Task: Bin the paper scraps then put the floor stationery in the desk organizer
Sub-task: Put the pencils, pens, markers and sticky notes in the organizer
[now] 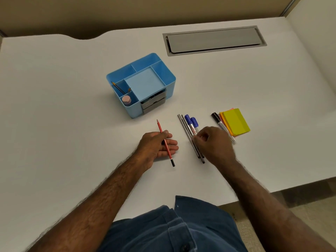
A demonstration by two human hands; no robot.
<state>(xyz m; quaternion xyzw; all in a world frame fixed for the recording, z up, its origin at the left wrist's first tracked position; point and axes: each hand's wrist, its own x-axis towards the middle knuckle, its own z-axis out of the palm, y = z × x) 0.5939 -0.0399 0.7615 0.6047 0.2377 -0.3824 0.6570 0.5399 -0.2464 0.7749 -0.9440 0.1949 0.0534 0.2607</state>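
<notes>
A blue desk organizer (pixel 156 99) stands on the white desk (pixel 63 124), with two pencils and a pink-capped bottle (pixel 126 100) in its left compartments. My left hand (pixel 156 145) lies palm up and holds a red pencil (pixel 165 142) between thumb and fingers. My right hand (pixel 214 142) rests with its fingertips on a bundle of grey pencils (pixel 187 130) and two blue-capped markers (pixel 191 123). A black-capped marker (pixel 219 122) lies beside a stack of yellow and orange sticky notes (pixel 235 121), to the right of my hand.
A grey cable-tray lid (pixel 214 40) is set into the desk at the back right. The desk's front edge runs close to my body, with carpet floor (pixel 300 202) visible at the lower right. A beige partition wall lines the back.
</notes>
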